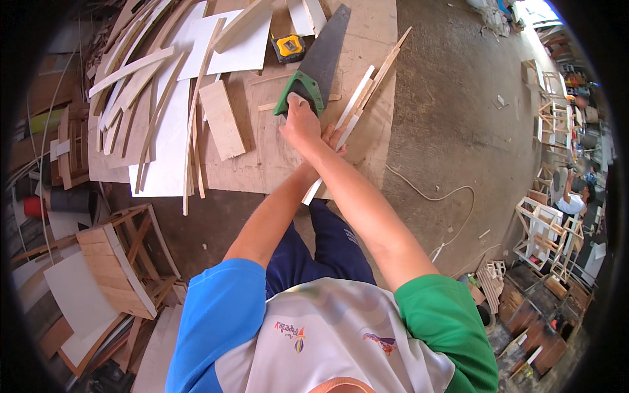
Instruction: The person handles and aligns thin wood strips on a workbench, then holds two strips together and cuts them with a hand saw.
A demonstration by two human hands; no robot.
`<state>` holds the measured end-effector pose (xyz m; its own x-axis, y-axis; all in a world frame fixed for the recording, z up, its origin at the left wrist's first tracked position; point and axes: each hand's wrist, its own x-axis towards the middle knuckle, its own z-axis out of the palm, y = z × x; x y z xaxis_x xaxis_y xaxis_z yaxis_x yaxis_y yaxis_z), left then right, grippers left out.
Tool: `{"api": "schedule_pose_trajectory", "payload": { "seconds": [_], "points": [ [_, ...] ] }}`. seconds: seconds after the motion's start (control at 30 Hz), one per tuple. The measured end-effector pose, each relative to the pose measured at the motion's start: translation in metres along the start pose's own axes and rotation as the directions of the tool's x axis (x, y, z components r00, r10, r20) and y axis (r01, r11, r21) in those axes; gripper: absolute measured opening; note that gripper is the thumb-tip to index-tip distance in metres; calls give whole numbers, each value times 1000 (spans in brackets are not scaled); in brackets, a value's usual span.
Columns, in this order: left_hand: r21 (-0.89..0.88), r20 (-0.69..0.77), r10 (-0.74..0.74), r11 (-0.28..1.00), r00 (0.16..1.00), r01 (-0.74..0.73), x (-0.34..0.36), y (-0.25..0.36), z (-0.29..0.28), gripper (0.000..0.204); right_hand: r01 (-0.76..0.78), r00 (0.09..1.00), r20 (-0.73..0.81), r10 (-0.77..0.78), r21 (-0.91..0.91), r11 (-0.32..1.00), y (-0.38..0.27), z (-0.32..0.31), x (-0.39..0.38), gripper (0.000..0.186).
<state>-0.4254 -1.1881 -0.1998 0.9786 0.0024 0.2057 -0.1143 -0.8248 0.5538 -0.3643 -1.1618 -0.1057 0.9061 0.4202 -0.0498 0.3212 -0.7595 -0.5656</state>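
My forearms cross over the near edge of the plywood-topped table. My right hand [301, 126] is closed round the green handle of a handsaw [324, 56], whose dark blade points away and slightly right. Under my right forearm, my left hand [336, 135] is partly hidden. Its visible fingers are wrapped on a thin, pale wooden strip [357, 97], one end of which sticks out past the table's edge. A brown, splintered strip [386, 65] lies alongside it. Beyond the saw handle sits a yellow and black tape measure [289, 48].
Many loose wooden strips [134, 92] and white panels [239, 49] cover the table's left side, with a short board [222, 121] nearer. A wooden frame [124, 255] stands at lower left. A cable [432, 196] curves over the floor. Another person [573, 200] is far right among wooden frames.
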Motion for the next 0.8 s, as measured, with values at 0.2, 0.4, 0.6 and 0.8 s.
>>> {"api": "schedule_pose_trajectory", "payload": {
  "seconds": [0.2,0.4,0.6,0.8],
  "points": [
    [-297,212,-63,947,975,125,8,7,-29,61,152,921,-390,15,394,907,8,-47,0,32],
    [-81,114,82,994,990,-73,22,10,-50,62,114,969,-224,103,778,617,72,-137,-27,11],
    [-79,230,233,972,945,-221,43,-24,-93,66,81,964,-211,164,815,573,152,-194,-97,16],
    [41,205,245,965,948,-258,57,-37,-92,67,55,911,-316,264,729,683,192,-182,-151,18]
  ]
}}
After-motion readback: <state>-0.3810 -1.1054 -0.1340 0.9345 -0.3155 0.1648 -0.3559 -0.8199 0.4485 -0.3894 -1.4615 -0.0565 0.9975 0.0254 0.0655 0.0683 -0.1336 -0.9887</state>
